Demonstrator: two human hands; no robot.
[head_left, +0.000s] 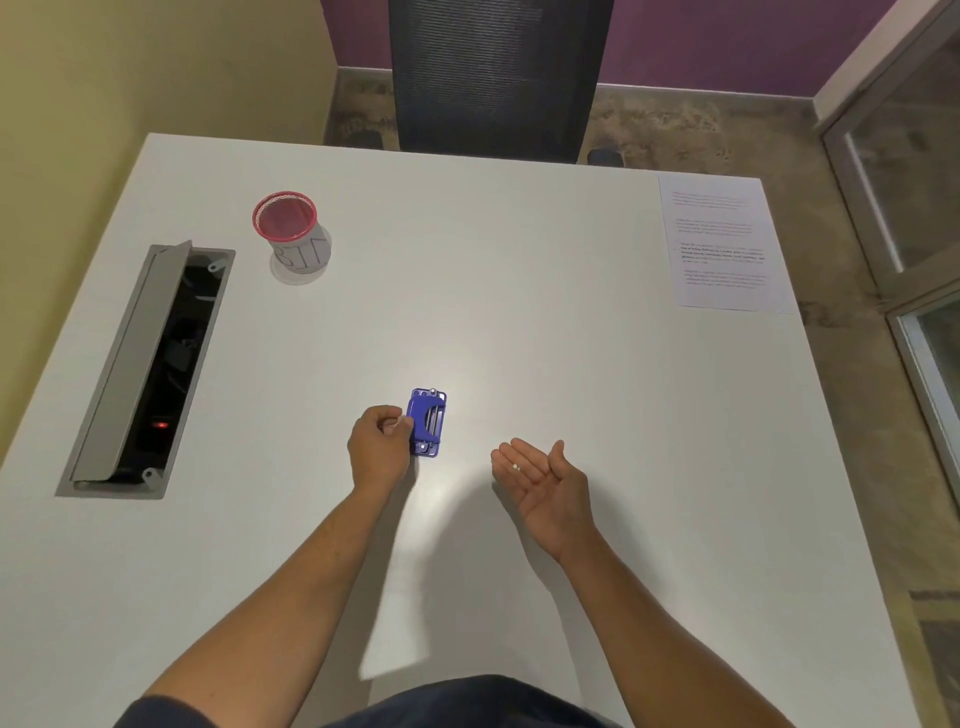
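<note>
A small blue hole punch (428, 422) lies upside down on the white table (519, 312), its metal underside showing. My left hand (379, 447) sits at its left edge with fingers curled, thumb and fingertips pinching the punch's side. My right hand (543, 480) is held palm up to the right of the punch, fingers relaxed and straight. A tiny white paper dot (516, 467) rests on its fingers.
A red mesh cup (291, 231) with a paper label stands at the back left. An open cable tray (150, 369) is set into the table's left side. A printed sheet (722, 241) lies at the back right corner. A black chair (493, 78) stands behind the table.
</note>
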